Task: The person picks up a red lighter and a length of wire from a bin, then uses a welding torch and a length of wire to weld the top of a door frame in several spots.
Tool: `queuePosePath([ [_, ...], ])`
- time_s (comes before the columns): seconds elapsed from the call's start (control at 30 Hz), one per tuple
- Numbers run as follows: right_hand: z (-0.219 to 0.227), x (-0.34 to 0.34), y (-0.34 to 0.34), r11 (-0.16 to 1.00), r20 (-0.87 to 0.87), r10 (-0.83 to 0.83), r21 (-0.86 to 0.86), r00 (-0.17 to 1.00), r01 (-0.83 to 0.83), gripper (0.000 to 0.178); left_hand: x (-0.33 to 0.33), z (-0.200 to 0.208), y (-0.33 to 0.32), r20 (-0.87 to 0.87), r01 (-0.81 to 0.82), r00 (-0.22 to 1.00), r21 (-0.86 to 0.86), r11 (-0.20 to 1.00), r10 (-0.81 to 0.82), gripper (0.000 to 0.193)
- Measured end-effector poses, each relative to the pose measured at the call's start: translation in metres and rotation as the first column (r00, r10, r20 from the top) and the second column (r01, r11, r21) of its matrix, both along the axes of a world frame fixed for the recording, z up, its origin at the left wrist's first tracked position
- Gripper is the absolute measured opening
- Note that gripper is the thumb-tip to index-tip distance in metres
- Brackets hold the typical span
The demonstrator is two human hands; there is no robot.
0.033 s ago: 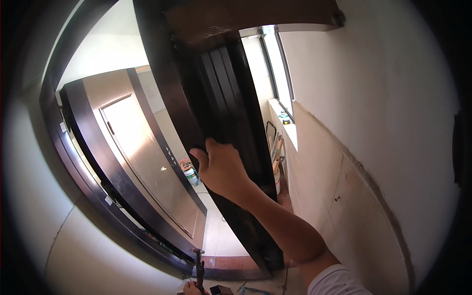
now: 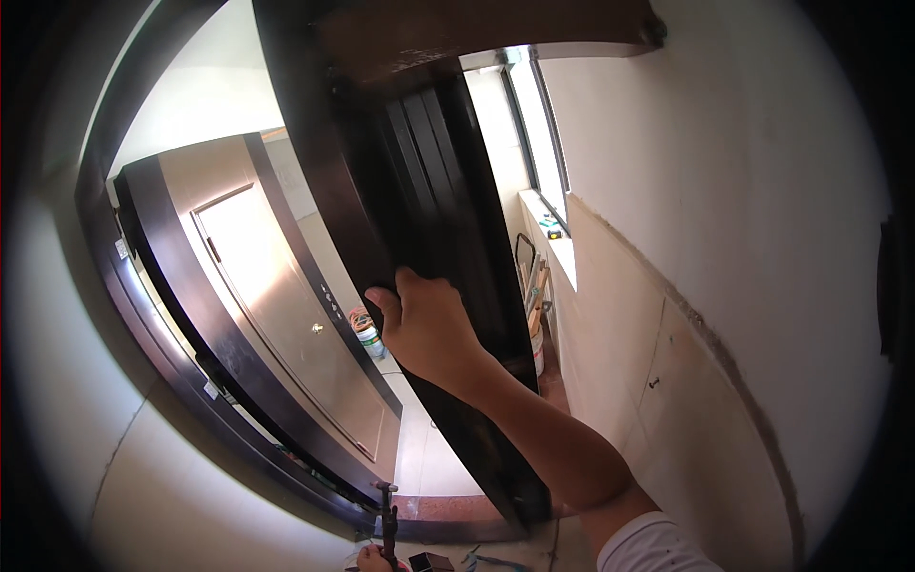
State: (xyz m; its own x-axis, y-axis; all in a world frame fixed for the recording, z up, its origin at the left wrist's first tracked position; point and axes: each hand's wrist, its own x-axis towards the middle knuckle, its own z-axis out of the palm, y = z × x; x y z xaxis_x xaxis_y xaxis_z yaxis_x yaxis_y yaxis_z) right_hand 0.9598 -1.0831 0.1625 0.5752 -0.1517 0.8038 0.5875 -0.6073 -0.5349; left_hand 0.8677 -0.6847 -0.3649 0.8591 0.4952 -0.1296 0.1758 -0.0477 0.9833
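My right hand point(image 2: 427, 329) reaches up from the lower right and grips the edge of a dark brown door-frame post point(image 2: 434, 210). Its thumb lies along the post's left face, and the other fingers are curled and partly hidden. The post is long and grooved and looks tilted in this view. At the bottom edge my left hand point(image 2: 372, 559), only partly in view, is closed around a dark-handled hammer point(image 2: 388, 524) with its head upward. A short dark square tube point(image 2: 431, 562) lies just right of that hand.
A brown door point(image 2: 286, 286) stands at the left inside a dark frame point(image 2: 157, 329). A dark crosspiece point(image 2: 496, 27) spans the top. Behind the post are a bucket point(image 2: 367, 338) with orange cable and a window point(image 2: 537, 124). A plaster wall point(image 2: 724, 191) bounds the right.
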Motion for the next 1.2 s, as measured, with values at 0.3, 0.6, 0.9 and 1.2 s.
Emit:
queuePosePath([
  [0.3, -0.068, -0.007, -0.033, 0.946, 0.296, 0.048, 0.293, 0.954, -0.139, 0.049, -0.011, 0.0, 0.014, -0.01, 0.05, 0.999, 0.255, 0.966, -0.049, 0.024],
  [0.6, -0.131, 0.005, -0.053, 0.883, 0.252, 0.208, 0.368, 0.945, -0.292, 0.062, -0.01, -0.023, 0.035, -0.06, -0.035, 0.997, 0.052, 0.998, 0.038, 0.029],
  [0.9, -0.107, 0.044, -0.031, 0.894, 0.214, 0.367, 0.187, 0.905, -0.406, 0.084, -0.025, 0.056, -0.012, -0.147, -0.005, 0.989, -0.056, 0.998, -0.003, 0.027],
  [1.2, -0.13, 0.038, -0.012, 0.968, 0.444, 0.205, 0.043, 0.872, -0.249, 0.08, -0.018, 0.056, -0.034, -0.153, -0.024, 0.988, -0.011, 1.0, 0.022, 0.029],
])
